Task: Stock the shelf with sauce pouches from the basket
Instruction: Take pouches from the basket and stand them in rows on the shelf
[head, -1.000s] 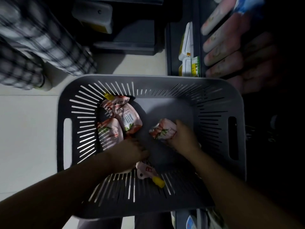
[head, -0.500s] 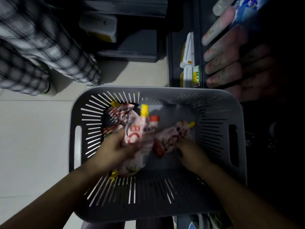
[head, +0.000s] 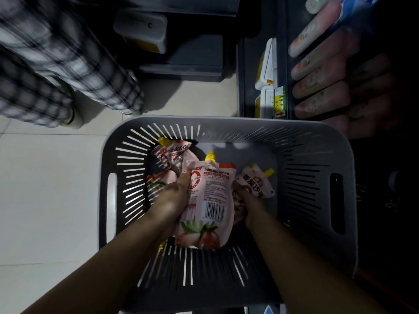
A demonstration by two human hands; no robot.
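Lifted higher than before, the left hand [head: 174, 198] grips a barcode pouch [head: 210, 207] above the basket [head: 317, 141], the right hand [head: 243, 200] apparently clutching another pouch [head: 256, 182].

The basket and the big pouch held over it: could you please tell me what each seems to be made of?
The basket looks like moulded grey plastic, matte, with slotted walls and cut-out handles. The big pouch seems to be flexible printed film, slightly glossy and creased, with a yellow cap, probably hard plastic.
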